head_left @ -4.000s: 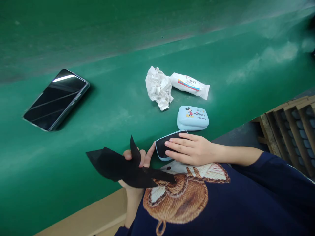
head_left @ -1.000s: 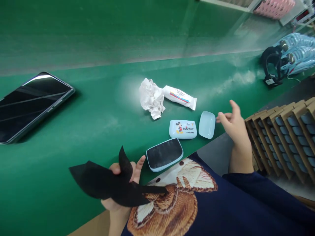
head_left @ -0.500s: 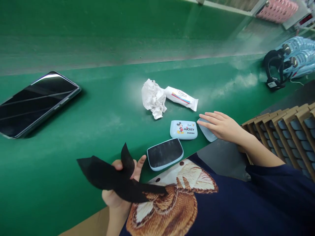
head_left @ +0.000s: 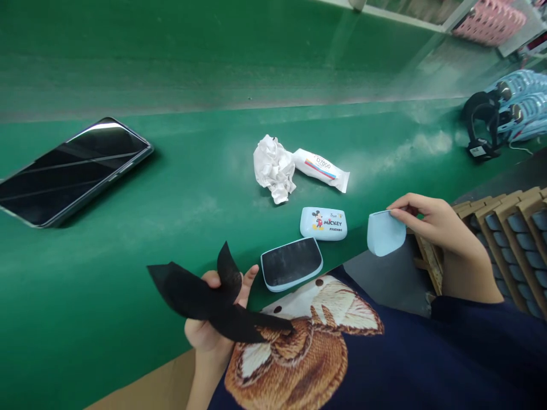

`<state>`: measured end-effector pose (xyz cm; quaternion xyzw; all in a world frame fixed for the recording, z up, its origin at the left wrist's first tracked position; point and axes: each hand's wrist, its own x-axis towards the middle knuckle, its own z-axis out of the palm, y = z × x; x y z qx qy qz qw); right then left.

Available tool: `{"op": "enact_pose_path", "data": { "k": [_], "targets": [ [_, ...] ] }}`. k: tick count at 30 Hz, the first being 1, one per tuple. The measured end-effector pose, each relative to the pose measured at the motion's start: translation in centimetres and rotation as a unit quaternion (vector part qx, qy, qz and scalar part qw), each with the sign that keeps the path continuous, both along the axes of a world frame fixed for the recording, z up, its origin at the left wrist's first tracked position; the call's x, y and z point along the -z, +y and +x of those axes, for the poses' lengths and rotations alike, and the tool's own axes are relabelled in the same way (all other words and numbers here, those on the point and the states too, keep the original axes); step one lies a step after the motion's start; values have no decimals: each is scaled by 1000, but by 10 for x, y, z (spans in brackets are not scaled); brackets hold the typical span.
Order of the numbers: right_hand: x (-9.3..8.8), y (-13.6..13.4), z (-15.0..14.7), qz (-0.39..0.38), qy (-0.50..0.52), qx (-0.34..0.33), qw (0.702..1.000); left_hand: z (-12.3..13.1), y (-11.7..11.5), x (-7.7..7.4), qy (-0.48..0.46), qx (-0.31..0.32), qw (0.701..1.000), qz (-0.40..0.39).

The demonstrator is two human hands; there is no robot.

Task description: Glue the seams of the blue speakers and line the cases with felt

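Note:
My left hand (head_left: 213, 319) is closed around a black cloth (head_left: 188, 293), whose pointed ends stick out above and to the right. Between thumb and fingers, my right hand (head_left: 431, 219) pinches the top edge of a plain light-blue plastic cover (head_left: 386, 234), held up past the table's front edge. Just right of my left fingertips lies a light-blue case with a dark flat face (head_left: 292, 263). Behind it sits a light-blue piece with a Mickey print (head_left: 323, 224). Farther back, a white glue tube (head_left: 321, 169) touches a crumpled white paper (head_left: 273, 168).
A black phone (head_left: 74, 171) lies at the left on the green table (head_left: 192, 159). At the right stand cardboard-divided rows of blue pieces (head_left: 508, 239). Light-blue items (head_left: 527, 102) and a black strap (head_left: 481, 125) sit at the back right, below a pink basket (head_left: 491, 23).
My right hand has lifted the light-blue cover off the table edge and moved right, now pinching it. My left hand keeps the black cloth. The view has shifted slightly.

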<state>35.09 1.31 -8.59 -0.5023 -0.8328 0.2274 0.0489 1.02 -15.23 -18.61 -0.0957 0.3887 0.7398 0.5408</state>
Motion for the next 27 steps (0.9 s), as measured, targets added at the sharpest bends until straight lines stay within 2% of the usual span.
{"op": "enact_pose_path", "data": {
  "k": [3,8,11,16,23,27],
  "targets": [
    [0,-17,-32,0,103,23,994,-1,-3,7,18,31,998,56],
    [29,-40,-92,14,131,-97,987,-2,-10,14,33,68,992,103],
    [40,-45,-114,-2,128,-127,984,-2,-12,13,23,73,990,123],
    [43,-47,-128,-34,138,-126,982,-1,-11,11,27,63,987,143],
    [43,-47,-130,-50,94,-115,988,-2,-10,12,48,69,992,95],
    [44,-47,-128,-31,50,-121,991,0,-12,12,43,59,993,89]
  ]
}}
